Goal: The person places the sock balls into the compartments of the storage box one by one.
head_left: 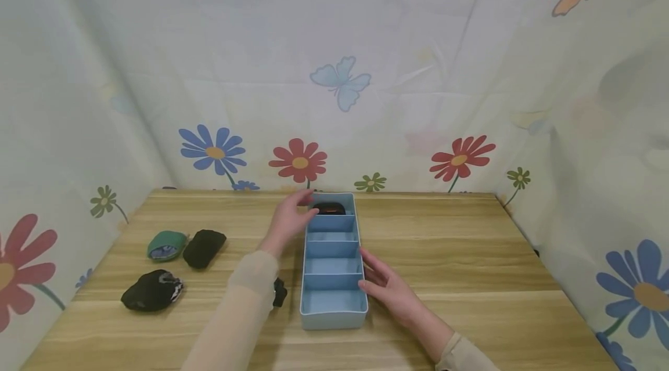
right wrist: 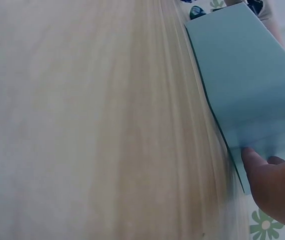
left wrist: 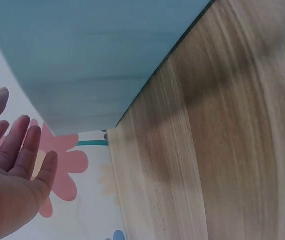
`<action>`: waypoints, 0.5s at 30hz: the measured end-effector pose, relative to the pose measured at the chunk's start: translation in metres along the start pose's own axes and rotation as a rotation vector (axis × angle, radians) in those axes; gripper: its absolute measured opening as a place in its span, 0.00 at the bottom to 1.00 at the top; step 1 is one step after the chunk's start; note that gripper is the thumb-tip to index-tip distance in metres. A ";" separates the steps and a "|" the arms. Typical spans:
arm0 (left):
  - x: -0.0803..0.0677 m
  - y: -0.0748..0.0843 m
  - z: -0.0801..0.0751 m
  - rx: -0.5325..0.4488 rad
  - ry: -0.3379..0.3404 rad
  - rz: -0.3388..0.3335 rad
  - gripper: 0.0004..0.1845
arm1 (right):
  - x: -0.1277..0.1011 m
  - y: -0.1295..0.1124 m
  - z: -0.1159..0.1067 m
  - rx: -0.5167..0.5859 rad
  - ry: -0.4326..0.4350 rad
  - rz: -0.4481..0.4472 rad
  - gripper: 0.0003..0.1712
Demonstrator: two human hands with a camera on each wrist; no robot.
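- So my left hand [head_left: 288,220] is let go, fingers spread by the far left corner of the blue box [head_left: 334,320], not holding anything that I can see.
- The dark bundle [head_left: 328,208] sits in the box's farthest compartment, right by my left thumb. If I pull away carelessly, I reckon the thumb could catch it and drag it up over the wall.
- My right hand [head_left: 389,290] isn't clenched or grasping, just fingers laid against the box's right wall. Push too hard there and the whole thing probably skids left (looks like light plastic to me, so not much fighting back).
- My left sleeve [head_left: 251,278] partly covers a small black bundle [head_left: 280,292] on the table [head_left: 444,255]. Since I can't see all of it, drawing that arm back could sweep it sideways.
- The green bundle [head_left: 167,244], flat black bundle [head_left: 204,249] and patchy black bundle [head_left: 151,291] lie over on the left. First two are so close together that a sloppy grab could knock one while going for the other.
- Three nearer compartments look bare, and those low dividers could snag a soft bundle dropped off-centre.
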State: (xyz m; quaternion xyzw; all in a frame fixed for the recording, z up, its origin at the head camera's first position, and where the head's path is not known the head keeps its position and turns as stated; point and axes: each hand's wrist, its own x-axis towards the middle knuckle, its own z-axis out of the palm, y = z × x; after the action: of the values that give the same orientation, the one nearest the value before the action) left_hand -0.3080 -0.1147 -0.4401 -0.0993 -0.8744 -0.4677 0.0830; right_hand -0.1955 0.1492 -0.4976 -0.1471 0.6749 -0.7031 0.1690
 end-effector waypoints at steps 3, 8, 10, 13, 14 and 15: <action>-0.004 0.000 -0.002 -0.012 0.003 -0.022 0.28 | 0.001 0.001 0.000 -0.003 0.001 -0.003 0.43; -0.011 0.000 -0.006 -0.015 0.009 -0.034 0.28 | 0.001 0.002 0.000 -0.014 0.004 -0.006 0.43; -0.013 -0.002 -0.007 -0.002 0.010 -0.022 0.29 | 0.001 0.001 0.000 -0.013 0.006 -0.004 0.43; -0.017 -0.005 -0.010 0.015 0.012 -0.016 0.31 | 0.001 0.001 0.000 -0.013 0.005 -0.010 0.43; -0.019 -0.006 -0.011 0.017 0.014 -0.022 0.31 | 0.001 0.001 0.001 -0.011 0.005 -0.012 0.43; -0.020 -0.007 -0.012 0.016 0.016 -0.027 0.31 | 0.001 0.001 0.001 -0.008 0.005 -0.009 0.43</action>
State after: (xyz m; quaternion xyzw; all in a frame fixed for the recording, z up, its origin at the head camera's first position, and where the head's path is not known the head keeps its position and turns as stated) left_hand -0.2892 -0.1305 -0.4435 -0.0831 -0.8787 -0.4624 0.0843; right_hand -0.1956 0.1482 -0.4984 -0.1493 0.6773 -0.7016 0.1636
